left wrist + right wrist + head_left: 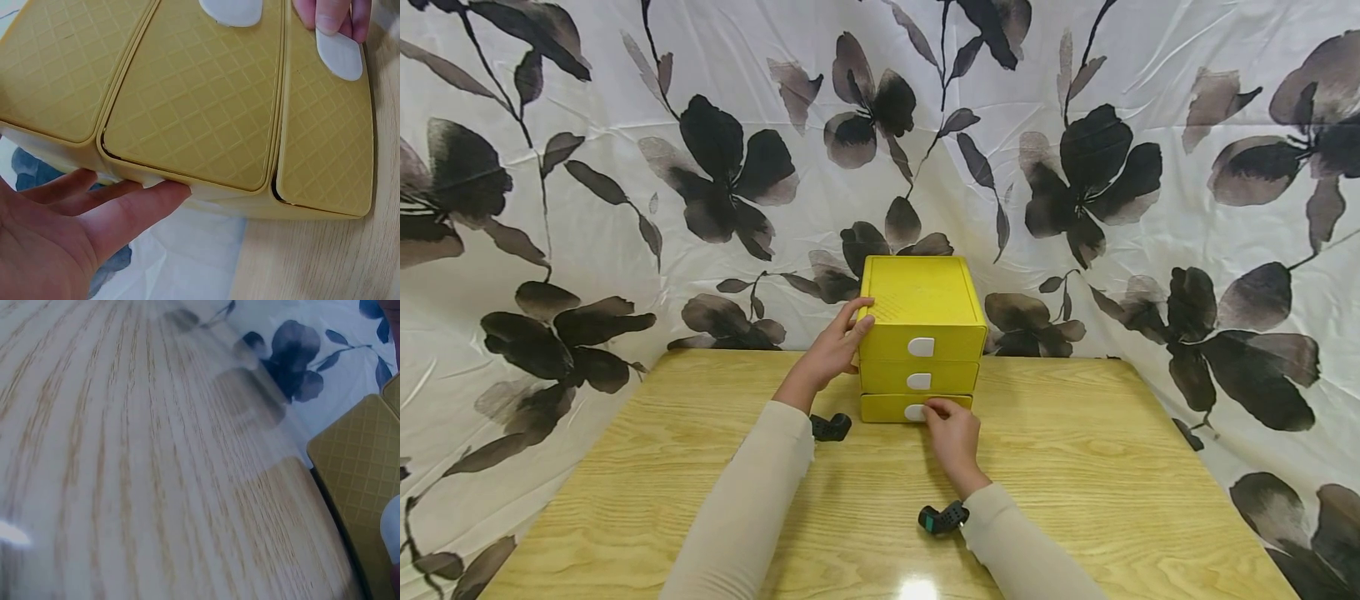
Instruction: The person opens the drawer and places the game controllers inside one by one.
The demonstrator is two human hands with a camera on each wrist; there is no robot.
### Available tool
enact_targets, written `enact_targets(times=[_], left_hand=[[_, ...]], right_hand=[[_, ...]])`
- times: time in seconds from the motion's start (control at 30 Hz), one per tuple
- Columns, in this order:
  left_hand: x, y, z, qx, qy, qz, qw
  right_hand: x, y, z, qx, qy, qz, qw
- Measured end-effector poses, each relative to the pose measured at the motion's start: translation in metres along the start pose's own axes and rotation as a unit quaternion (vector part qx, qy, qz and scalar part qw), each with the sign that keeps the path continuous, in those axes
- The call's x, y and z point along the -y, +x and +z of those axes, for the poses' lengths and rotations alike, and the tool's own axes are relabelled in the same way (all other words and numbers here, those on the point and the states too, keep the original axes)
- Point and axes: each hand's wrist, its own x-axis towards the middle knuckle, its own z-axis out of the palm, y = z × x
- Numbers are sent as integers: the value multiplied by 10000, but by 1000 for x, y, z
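Note:
A yellow cabinet (922,292) with three stacked drawers stands on the wooden table, a white handle on each drawer. My left hand (832,350) steadies its left side, the thumb near the front edge; in the left wrist view the fingers (134,215) lie fairly straight along that side. Low at the front, my right hand (955,433) pinches the white handle (340,56) of the bottom drawer (883,407). A thin dark gap shows above and beside this drawer, so it sits slightly out. The right wrist view catches the diamond-patterned drawer front (359,456) and only a sliver of the hand.
The wooden table (700,467) extends to both sides and in front of the cabinet. A white cloth with dark flowers (730,179) hangs close behind it. Black wrist devices show beside the left wrist (831,427) and the right wrist (943,517).

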Motion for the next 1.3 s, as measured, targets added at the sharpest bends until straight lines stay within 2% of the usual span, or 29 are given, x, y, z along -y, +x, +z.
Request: enact_targets(times=[0.5,0.8,0.93,1.17,1.3], left_hand=[[-2,0,1,-12,46,-26,10000],[0,2,-2,-17,10,-64,10000],[0,2,-4,-66,-35,-128,9999],[2,4,-4,-46,-90,-1,9999],[2,4,-5,-35,-50,-98,9999]], right_hand=[[-1,3,2,-26,-60,-114,9999],[3,4,5,-88,-287,-317,9990],[7,5,6,-90,-192,-276,9994],[5,5,6,-24,-136,-183,9997],[4,5,4,-1,-143,-247,9996]])
